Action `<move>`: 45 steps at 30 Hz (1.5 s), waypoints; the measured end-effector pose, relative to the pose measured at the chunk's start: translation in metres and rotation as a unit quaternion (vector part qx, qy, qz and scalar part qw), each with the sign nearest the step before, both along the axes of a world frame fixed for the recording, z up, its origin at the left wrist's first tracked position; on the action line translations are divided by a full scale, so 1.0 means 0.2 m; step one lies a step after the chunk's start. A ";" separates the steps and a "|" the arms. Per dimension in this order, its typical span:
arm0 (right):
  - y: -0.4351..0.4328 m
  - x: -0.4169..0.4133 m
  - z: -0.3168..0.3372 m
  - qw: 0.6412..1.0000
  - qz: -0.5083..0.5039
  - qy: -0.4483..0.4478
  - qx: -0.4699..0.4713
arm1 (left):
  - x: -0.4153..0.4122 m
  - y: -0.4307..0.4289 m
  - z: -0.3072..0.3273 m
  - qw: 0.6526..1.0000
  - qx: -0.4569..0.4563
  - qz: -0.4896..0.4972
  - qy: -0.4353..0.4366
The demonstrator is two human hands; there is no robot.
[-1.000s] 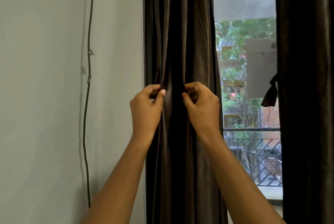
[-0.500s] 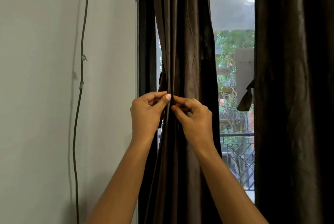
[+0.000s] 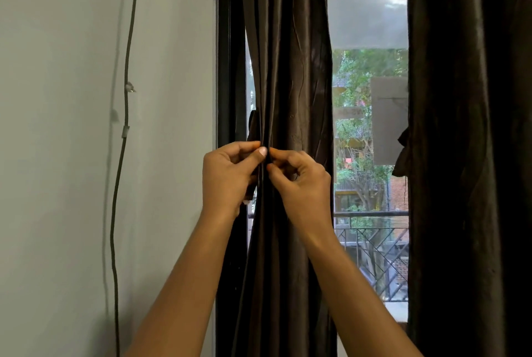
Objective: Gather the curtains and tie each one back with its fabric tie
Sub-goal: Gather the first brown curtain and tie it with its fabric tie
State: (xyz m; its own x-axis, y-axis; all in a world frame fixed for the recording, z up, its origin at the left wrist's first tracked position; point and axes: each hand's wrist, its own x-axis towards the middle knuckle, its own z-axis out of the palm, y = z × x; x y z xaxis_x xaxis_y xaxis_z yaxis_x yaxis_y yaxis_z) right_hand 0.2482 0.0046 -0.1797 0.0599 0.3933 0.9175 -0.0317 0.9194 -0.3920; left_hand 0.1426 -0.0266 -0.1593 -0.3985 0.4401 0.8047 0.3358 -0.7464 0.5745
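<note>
So, left curtain (image 3: 296,74): dark brown, hung just right of the black window frame (image 3: 227,68). It was drawn into one narrow bunch at the height of my hands and spread wider above and below.
Left hand (image 3: 227,181): raised at the left side of the bunch, fingers curled, thumb tip pressed toward the forefinger at the front fold. It gripped the fabric tie (image 3: 253,126).
Fabric tie: a dark strip at the left edge of the bunch, showing just above my left knuckles and again below the palm. My hand hid the stretch between, and I could not tell how far round the curtain it ran.
Right hand (image 3: 305,189): against the bunch from the right, fingers curled in. Thumb and forefinger pinched a narrow fold of the left curtain just beside my left thumbnail, so the two pinches almost met.
Right curtain (image 3: 475,126): hung straight down the right side of the view, well apart from my hands.
Hanging tie (image 3: 402,155): a dark knotted piece dangled at the right curtain's inner edge, about level with my hands.
Wall (image 3: 57,155): pale, left of the frame, with a thin cable (image 3: 126,114) running down it, held by small clips (image 3: 125,132).
Outside: a railing (image 3: 374,241) and green trees (image 3: 362,74) showed through the gap between the curtains.
</note>
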 end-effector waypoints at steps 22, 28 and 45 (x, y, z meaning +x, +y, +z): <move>0.31 0.12 0.12 0.968 -0.239 -0.026 -0.075 | -0.22 0.03 0.04 0.943 0.021 0.324 0.073; 0.23 0.09 0.00 0.943 -0.323 0.020 0.078 | -0.18 0.02 0.01 0.954 0.016 0.296 0.056; 0.02 0.11 -0.03 0.998 -0.006 0.042 -0.038 | 0.14 0.01 -0.01 0.998 -0.035 -0.049 -0.028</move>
State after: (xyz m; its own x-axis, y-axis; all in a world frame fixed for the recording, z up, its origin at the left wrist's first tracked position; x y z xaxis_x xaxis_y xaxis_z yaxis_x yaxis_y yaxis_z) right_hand 0.2702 0.0094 -0.1848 0.1413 0.4597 0.8768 -0.0563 0.8880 -0.4564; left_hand 0.1696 -0.0237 -0.1612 -0.3941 0.5334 0.7485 0.2284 -0.7320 0.6419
